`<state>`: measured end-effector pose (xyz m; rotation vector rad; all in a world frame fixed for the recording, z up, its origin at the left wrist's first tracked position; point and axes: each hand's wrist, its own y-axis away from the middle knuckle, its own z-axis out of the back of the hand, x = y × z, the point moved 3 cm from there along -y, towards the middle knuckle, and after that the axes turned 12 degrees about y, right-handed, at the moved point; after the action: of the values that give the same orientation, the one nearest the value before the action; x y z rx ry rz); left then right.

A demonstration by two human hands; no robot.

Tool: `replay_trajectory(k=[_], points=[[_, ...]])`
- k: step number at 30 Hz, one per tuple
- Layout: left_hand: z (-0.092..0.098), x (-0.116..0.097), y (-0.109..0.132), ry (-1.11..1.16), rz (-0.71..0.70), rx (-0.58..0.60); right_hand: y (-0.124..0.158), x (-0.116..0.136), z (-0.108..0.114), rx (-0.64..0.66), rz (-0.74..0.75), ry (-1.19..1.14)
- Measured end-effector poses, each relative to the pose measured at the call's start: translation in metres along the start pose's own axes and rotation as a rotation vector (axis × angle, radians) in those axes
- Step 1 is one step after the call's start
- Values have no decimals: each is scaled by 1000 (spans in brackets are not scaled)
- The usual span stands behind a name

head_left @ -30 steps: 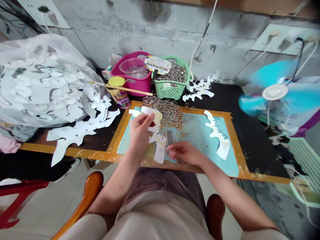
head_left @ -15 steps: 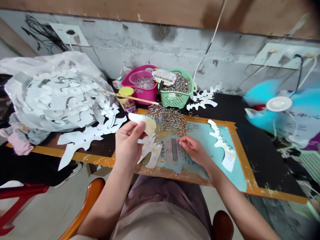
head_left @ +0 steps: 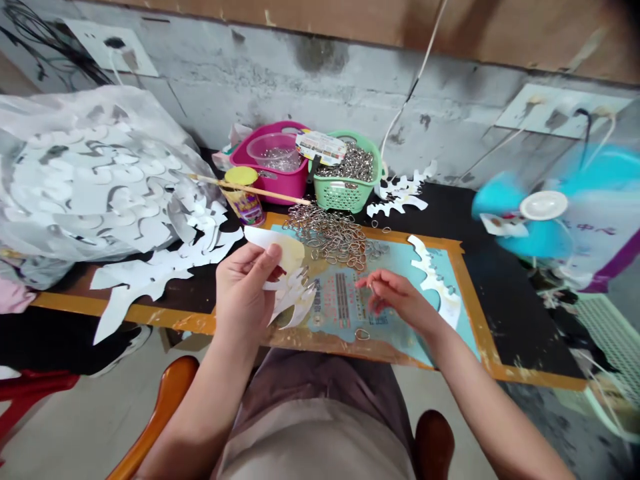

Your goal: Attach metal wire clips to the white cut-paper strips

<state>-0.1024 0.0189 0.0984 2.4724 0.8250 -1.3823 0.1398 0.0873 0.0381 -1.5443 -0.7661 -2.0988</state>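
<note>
Fingers of your left hand (head_left: 243, 293) gripped a white paper cutout (head_left: 293, 303) against the thumb, holding it just above a teal printed board (head_left: 340, 317), with small metal rings (head_left: 301, 280) hooked through its edge. Your right hand (head_left: 395, 297) hovered over the same board, its fingers loosely open, with nothing visible in them. A single ring (head_left: 362, 335) lay on the board just below that hand.

A curved wooden chair arm (head_left: 163, 413) stood nearest you at lower left. Orange tape (head_left: 480, 327) framed the board on the black tabletop (head_left: 520, 313). A second cutout strip (head_left: 435, 280) lay along the board's right side, while a heap of metal rings (head_left: 333, 237) spread over its far edge.

To the left, more white cutouts (head_left: 160, 273) lay beside a large translucent plastic bag (head_left: 90, 173). Farther back stood a jar with a yellow lid (head_left: 243, 193), a pink basket (head_left: 270, 177) holding a clear bowl (head_left: 273, 152), and a green basket of rings (head_left: 345, 190). A teal electric fan (head_left: 545, 207) stood at right, before a stained concrete wall (head_left: 250, 73).
</note>
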Motion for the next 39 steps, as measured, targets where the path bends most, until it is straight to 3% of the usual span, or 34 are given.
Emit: replay_trajectory(k=[2, 4, 7, 11, 15, 18, 21, 23, 30, 36, 39], points=[[-1, 2, 1, 12, -2, 5, 25, 0, -2, 112, -2, 154], [-4, 4, 3, 22, 11, 9, 47, -3, -15, 116, 30, 385], [-10, 5, 7, 29, 45, 9, 66, -10, -41, -6, 88, 694], [-13, 5, 11, 47, 75, 9, 77, -17, -60, -131, 91, 781], [-13, 10, 12, 28, 105, 11, 66, -13, -51, -139, 128, 741], [-12, 13, 11, -35, 85, 41, 33, -2, -26, -188, 187, 703], [-12, 14, 7, -145, 44, 68, -4, 16, 1, -325, 202, 667], [-11, 13, 4, -218, 5, 86, -20, 31, 8, -353, 189, 556], [-16, 10, 2, -301, -70, 117, -12, 84, -17, -347, 407, 242], [-21, 12, 5, -294, -34, 111, -9, 98, -33, -441, 353, 69], [-25, 9, 6, -353, -81, 132, -11, 98, -32, -391, 348, 66]])
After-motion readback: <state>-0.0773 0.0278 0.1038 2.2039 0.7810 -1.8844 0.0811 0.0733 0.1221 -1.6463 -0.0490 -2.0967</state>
